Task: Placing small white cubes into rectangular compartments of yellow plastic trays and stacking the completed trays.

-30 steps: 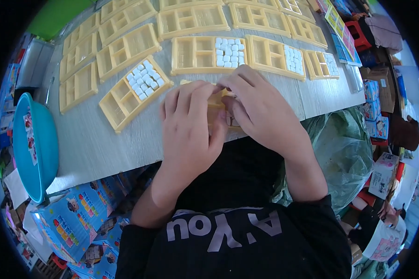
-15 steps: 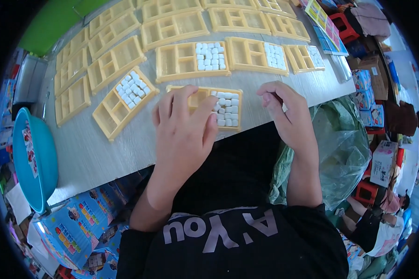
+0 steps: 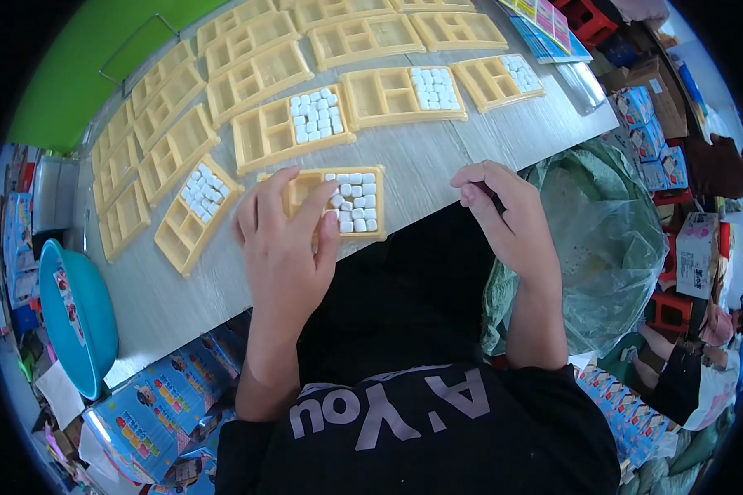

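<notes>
Landmark = the yellow tray (image 3: pixel 351 206) at the near edge of the desk (image 3: pixel 437 161), right in front of the person.

Left hand (image 3: pixel 282 239) lies flat over the tray's left half, fingers spread, pressing it down; grip released, not wrapped round anything. Tray's right compartment holds white cubes (image 3: pixel 355 200), a few sitting crooked. Right hand (image 3: pixel 503 219) is right of the tray, off the desk edge, above a green plastic bag (image 3: pixel 602 231); fingers curled in, grip loosely clenched, can't tell if it pinches a cube.

Left of the tray: another tray w/ cubes (image 3: pixel 197 214), tilted. Beyond the tray: a row of three more part-filled trays (image 3: pixel 396 92), then rows of empty ones (image 3: pixel 248 49) further back. Far left of the tray, below desk level, a blue basin (image 3: pixel 75 318).

Risks, as I judge: tray sits at the desk's near edge, so a push from the left palm could tip it into the lap & spill cubes. Loose crooked cubes could hop out if the tray jerks. If the right hand has a cube, a slack pinch over the bag drops it in there & it's hard to find
</notes>
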A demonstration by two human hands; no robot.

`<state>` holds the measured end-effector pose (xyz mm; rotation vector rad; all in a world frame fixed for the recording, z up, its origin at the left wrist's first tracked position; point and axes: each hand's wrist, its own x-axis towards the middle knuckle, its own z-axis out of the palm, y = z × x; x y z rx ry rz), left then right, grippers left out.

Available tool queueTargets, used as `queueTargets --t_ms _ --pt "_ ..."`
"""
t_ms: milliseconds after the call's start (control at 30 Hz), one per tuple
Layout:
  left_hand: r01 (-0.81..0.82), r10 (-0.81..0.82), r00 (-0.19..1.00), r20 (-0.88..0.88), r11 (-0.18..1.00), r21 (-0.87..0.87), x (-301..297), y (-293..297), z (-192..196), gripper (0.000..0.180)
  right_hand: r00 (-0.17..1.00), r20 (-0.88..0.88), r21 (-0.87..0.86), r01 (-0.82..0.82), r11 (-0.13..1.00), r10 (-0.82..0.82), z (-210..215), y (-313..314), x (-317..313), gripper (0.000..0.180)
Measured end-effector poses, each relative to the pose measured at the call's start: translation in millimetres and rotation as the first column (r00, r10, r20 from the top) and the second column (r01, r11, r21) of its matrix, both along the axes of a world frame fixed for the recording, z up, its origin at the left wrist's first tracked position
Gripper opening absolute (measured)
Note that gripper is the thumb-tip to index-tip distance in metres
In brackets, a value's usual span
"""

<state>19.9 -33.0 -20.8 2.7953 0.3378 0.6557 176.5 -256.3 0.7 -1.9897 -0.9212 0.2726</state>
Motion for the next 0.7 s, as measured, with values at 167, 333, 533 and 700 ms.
queueTargets --t_ms 167,333,533,700 --pt "0.066 -0.066 0.998 -0.01 0.998 -0.002 1 -2 0 0.026 1.0 0.008 0.023 0.02 1.0 -0.02 -6 -13 0 0.012" --pt "0.061 -0.063 0.997 0.037 0.997 0.035 -2 -4 2 0.022 0.995 0.068 0.022 -0.073 0.997 0.071 -9 -11 0 0.011" --pt "0.052 -0.052 0.999 -0.007 0.998 0.021 2 -4 -1 0.018 0.953 0.276 -0.008 -0.129 0.992 0.126 -10 7 -11 0.037" --pt "0.023 -0.023 0.999 0.031 1.0 -0.004 2 -3 2 0.019 0.941 0.255 -0.091 -0.206 0.974 0.223 -9 32 -24 0.073"
